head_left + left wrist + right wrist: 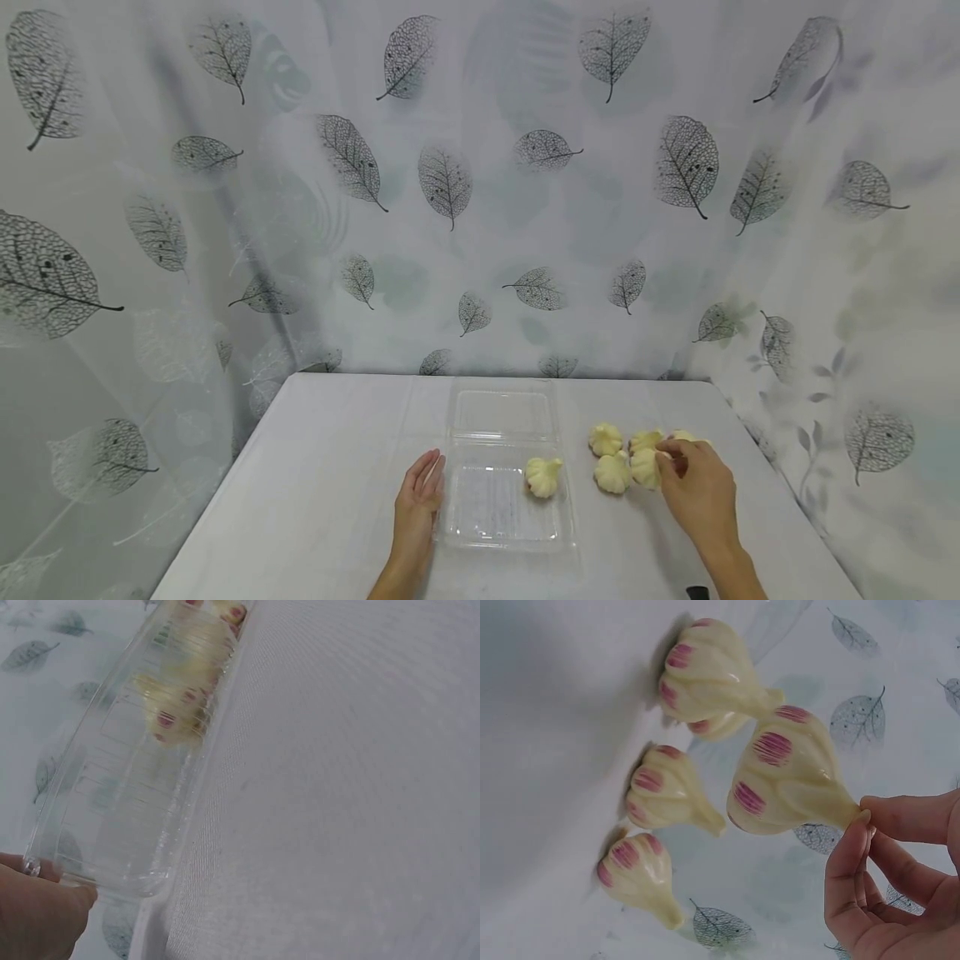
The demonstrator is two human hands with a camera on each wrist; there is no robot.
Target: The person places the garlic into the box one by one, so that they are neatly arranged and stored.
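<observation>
Curtain (480,192) wraps back and sides, pale with dark leaf prints; all 3 views catch some of it. White table (337,467) below; fabric weave only reads in the left wrist view.

Clear plastic box (480,500) near table center, lid (502,414) folded back on the far side. Head gives the layout; left wrist gives the ribbed side wall and rim, with bulbs visible through the plastic, too blurred there to count.

Right hand (701,496) is right of the box, pinching 1 bulb by the stem, thumb against finger. Head mostly hides that grip; right wrist shows it plainly. Left hand (415,504) is at the box's left edge, fingers nearly straight and touching it. Left wrist adds the thumb at a rim corner.

Garlic bulbs: held bulb (784,772) is right of the box, base facing the table, among the others; can't tell if it clears the surface. 4 loose bulbs (612,472) sit bunched on the table there, bases down. 1 boxed bulb (543,477) at the box's right side. Purple streaks obvious in both wrist views, barely there in head.

Dark item (697,592) at head's bottom edge, cropped, can't identify.
</observation>
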